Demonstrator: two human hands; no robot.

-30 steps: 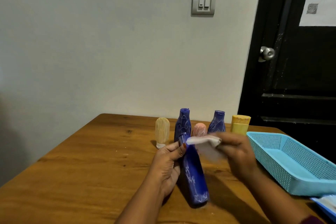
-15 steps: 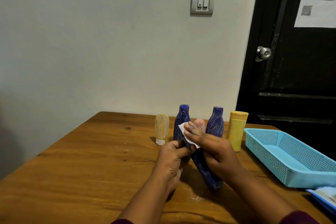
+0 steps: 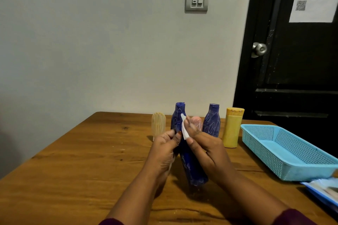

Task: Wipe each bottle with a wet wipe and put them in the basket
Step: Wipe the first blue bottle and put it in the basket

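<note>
On the wooden table (image 3: 73, 170), farthest left in the back row, stands a cream bottle (image 3: 158, 124), and just right of it a tall blue bottle (image 3: 178, 113), both upright. In front of these, the left hand (image 3: 164, 150) has its thumb and fingers curled round the upper part of the held blue bottle (image 3: 193, 168). This bottle leans with its top up and away and its base low, towards the person; whether the base rests on the table cannot be told. It lies between the two hands, which are close together on either side of its neck. The right hand (image 3: 206, 150) pinches a white wet wipe (image 3: 184, 130) and presses it against the bottle's top, its fingers curled over the cloth. Behind the right hand's fingers a pink bottle (image 3: 197, 122) shows in part. Next come a second blue bottle (image 3: 212, 121) and a yellow bottle (image 3: 232, 129), both upright. Farther right, well apart from the hands, lies the light blue basket (image 3: 256, 139), with no bottle in it. Beside its near corner, at the frame's edge, lies a blue packet (image 3: 323, 191).
</note>
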